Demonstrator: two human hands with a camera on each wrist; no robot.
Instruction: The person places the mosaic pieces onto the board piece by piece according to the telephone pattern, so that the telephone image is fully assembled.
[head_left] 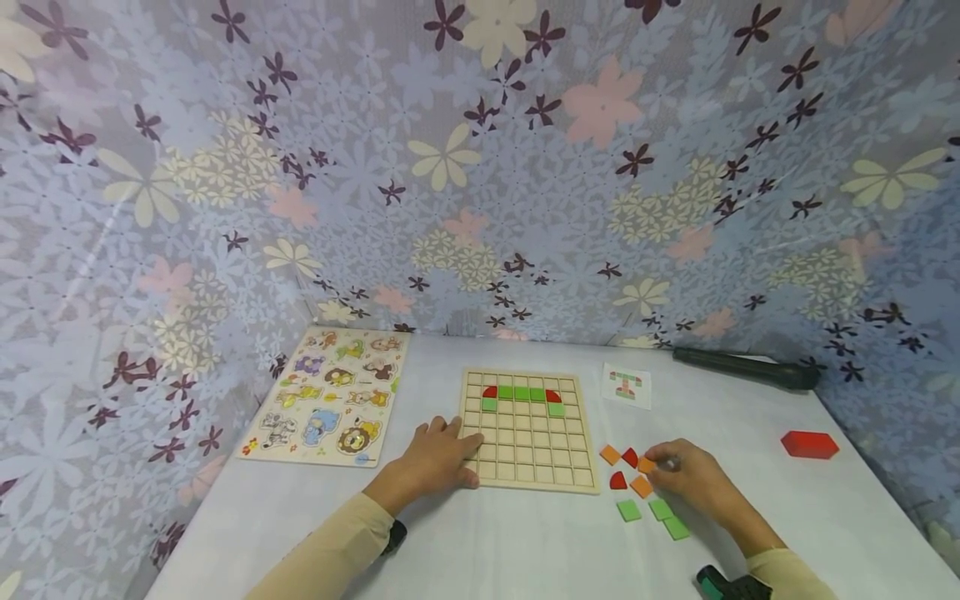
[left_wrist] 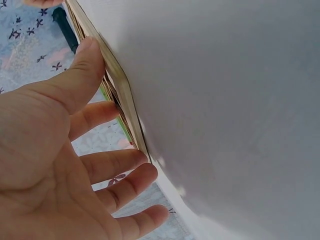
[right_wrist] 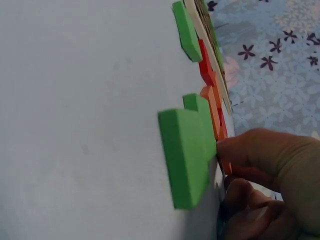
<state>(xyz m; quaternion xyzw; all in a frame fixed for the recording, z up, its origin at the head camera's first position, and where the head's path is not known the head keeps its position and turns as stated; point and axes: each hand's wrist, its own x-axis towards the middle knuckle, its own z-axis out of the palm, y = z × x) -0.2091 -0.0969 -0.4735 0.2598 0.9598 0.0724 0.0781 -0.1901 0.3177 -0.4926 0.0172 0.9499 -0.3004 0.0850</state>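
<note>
My left hand [head_left: 438, 460] rests at the left edge of a wooden grid board [head_left: 517, 479]. Its fingers are spread, and in the left wrist view the thumb touches the board's rim [left_wrist: 120, 80]. Set in the board's upper part are green squares [head_left: 521, 392] in a row, with a red quarter-circle at each end and a green square under each. Right of the board, my right hand [head_left: 693, 479] pinches an orange square tile [head_left: 646, 466] between thumb and fingers. Around it lie other orange squares [head_left: 610, 454], red quarter-circles [head_left: 618, 481] and green squares [head_left: 628, 511].
A pattern card [head_left: 627, 386] lies right of the board's top. An animal puzzle board [head_left: 330, 396] is at the left. Toward the right are a black rod-like object [head_left: 742, 368] and a red block [head_left: 810, 445]. Flowered cloth [head_left: 480, 167] hangs behind the table.
</note>
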